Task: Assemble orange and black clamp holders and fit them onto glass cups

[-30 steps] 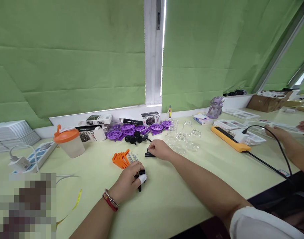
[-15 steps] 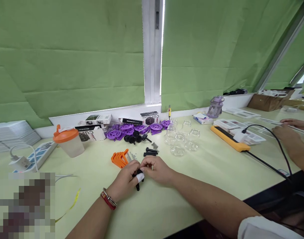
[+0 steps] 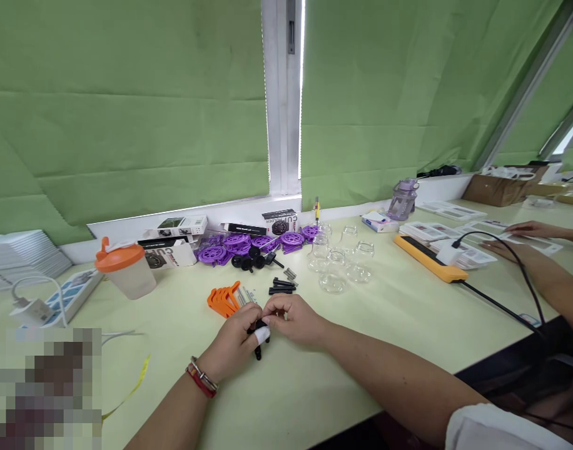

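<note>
Small black plastic piece (image 3: 258,354) toward counter's (image 3: 277,406) near edge, left hand (image 3: 237,336) curled round it; right hand (image 3: 294,319) fingertips against top, hold unclear. Seems unfinished: black plastic tubes (image 3: 283,290), coiled metal springs (image 3: 290,274) loose beyond.

Left hand (image 3: 242,331): curled, clasping
Right hand (image 3: 293,320): pinching, just right of left's grip
Forearms (image 3: 385,375): converging toward grip

A white, loose-looking sleeve (image 3: 497,430) covers the upper part of the person's right arm (image 3: 392,370), its soft, slightly creased hem rounded at the opening. On the left wrist (image 3: 213,370) are a shiny silver-coloured bangle (image 3: 202,375) and, beside it, a red bracelet (image 3: 200,385). A white wrapping (image 3: 263,335) covers part of the thumb (image 3: 250,344) of the left grip (image 3: 239,335).
</note>
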`<control>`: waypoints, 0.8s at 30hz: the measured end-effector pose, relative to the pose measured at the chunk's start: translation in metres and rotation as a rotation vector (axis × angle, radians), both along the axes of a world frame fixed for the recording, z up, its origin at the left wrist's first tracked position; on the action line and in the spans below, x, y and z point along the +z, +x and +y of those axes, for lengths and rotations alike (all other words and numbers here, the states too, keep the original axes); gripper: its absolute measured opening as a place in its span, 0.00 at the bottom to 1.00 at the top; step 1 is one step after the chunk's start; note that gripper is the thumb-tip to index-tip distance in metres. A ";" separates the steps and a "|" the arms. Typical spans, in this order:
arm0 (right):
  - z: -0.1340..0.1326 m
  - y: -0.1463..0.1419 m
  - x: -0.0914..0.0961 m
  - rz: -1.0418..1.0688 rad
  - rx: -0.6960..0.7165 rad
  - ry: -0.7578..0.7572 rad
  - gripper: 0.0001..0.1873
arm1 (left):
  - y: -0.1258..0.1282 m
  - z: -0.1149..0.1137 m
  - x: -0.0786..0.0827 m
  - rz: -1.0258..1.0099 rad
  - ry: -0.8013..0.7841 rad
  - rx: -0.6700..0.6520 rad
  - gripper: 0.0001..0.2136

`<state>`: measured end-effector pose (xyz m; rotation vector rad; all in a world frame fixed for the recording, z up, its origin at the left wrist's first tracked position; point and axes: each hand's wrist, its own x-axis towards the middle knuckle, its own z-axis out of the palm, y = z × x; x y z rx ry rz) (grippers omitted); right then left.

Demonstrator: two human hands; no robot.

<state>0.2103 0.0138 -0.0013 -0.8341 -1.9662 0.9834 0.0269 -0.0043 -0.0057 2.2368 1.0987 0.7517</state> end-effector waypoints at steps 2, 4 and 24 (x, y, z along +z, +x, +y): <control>0.000 0.000 -0.001 -0.002 -0.002 0.000 0.04 | 0.000 0.000 0.000 0.001 -0.002 0.004 0.05; 0.000 0.000 -0.001 0.004 -0.002 0.001 0.04 | 0.000 0.000 0.001 0.002 -0.005 0.005 0.05; 0.052 0.035 -0.012 -0.348 -0.510 0.142 0.15 | 0.000 -0.002 0.005 0.011 -0.038 0.019 0.04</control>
